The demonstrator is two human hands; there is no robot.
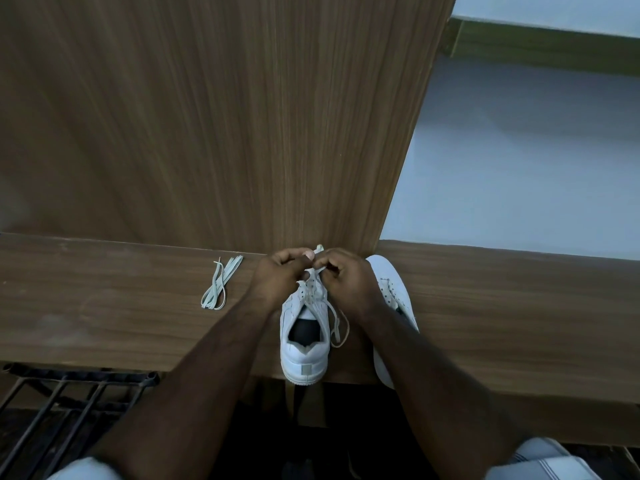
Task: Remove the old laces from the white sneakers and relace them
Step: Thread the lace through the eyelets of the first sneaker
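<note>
Head view: left hand (282,271) and right hand (346,277) both pinch lace (317,268) over toe end of one white sneaker (304,341) at table (104,306) near edge. Second sneaker (394,292) beside right forearm. One loose lace bundle (220,284) left.

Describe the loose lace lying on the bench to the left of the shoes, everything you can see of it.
The loose lace is a flat, pale whitish strip, cloth by the look of it, folded into a long narrow bundle of several strands. It lies slack on the wooden bench, slanting from a looped end nearer the person up to its far end by the back panel. One thin tip sticks out near the top. Nothing touches it; the left hand works apart from it, at the sneaker.
</note>
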